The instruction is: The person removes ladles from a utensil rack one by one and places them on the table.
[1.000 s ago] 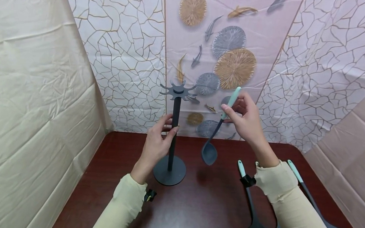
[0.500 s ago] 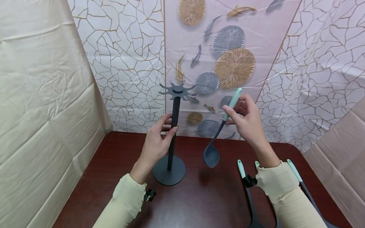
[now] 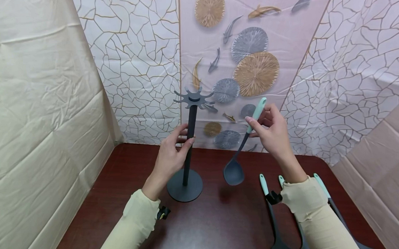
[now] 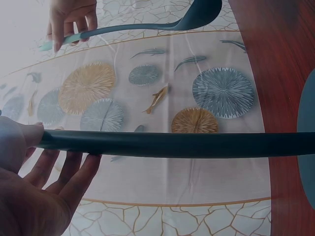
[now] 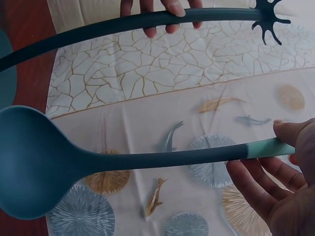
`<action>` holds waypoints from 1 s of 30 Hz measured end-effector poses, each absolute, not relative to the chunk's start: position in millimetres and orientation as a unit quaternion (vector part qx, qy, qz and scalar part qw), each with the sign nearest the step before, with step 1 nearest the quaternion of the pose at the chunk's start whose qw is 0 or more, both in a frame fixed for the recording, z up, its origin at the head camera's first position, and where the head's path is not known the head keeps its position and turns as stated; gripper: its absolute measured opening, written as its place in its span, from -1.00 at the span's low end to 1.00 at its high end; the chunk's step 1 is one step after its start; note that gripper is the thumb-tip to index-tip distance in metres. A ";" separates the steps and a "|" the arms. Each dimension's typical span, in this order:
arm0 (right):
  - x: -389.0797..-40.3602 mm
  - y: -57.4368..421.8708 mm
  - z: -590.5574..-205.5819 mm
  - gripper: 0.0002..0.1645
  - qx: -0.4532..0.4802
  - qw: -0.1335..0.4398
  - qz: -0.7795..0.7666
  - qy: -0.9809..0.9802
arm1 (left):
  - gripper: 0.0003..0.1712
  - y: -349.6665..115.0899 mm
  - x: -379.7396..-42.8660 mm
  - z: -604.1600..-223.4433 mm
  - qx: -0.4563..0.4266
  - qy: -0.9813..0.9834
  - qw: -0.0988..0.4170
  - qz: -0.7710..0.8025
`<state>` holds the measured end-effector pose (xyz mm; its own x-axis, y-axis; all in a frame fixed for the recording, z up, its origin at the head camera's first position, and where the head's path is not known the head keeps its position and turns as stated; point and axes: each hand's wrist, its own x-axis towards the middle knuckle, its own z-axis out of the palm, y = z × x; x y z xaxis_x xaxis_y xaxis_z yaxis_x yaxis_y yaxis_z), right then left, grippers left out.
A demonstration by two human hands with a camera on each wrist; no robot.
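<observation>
A dark utensil stand with a round base and a ring of hooks on top stands upright on the table. My left hand grips its post around mid-height, thumb on the near side and fingers behind. To the right, my right hand pinches the mint-green handle of a ladle between thumb and fingers. The ladle hangs tilted, its dark bowl lowest and above the tabletop. In the right wrist view, the ladle's bowl and dark shaft show large, with the stand's post beyond.
Several utensils with mint-green handles, such as a dark one, lie at the right of the red-brown table, partly hidden by the right sleeve. A patterned cloth hangs behind the table, and a plain cloth lines the left side.
My right hand has shifted slightly right and down with the ladle, and the ladle's bowl has turned to face more toward the head camera. The left hand and the stand have stayed put.
</observation>
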<state>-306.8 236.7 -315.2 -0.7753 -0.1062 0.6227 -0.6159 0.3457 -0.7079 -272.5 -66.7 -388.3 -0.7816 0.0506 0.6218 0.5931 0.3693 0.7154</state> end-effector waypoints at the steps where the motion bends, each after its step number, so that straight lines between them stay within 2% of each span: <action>1: -302.9 235.2 -312.7 -0.62 0.229 0.241 0.523 -0.785 | -0.46 -66.7 -272.4 -388.1 -0.205 -0.786 0.259 -0.523; 6: -292.2 232.2 -307.2 -0.61 0.225 0.234 0.519 -0.790 | -0.46 -66.4 -271.7 -387.9 -0.205 -0.785 0.259 -0.523; 30: -298.1 243.7 -322.0 -0.64 0.216 0.199 0.502 -0.814 | -0.46 -66.5 -270.0 -387.2 -0.199 -0.792 0.256 -0.517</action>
<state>-298.1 243.7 -322.0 -0.8276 -0.1510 0.5407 -0.5509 0.4031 -0.7308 -270.0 -66.5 -387.2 -0.7901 0.0502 0.6109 0.5795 0.3859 0.7178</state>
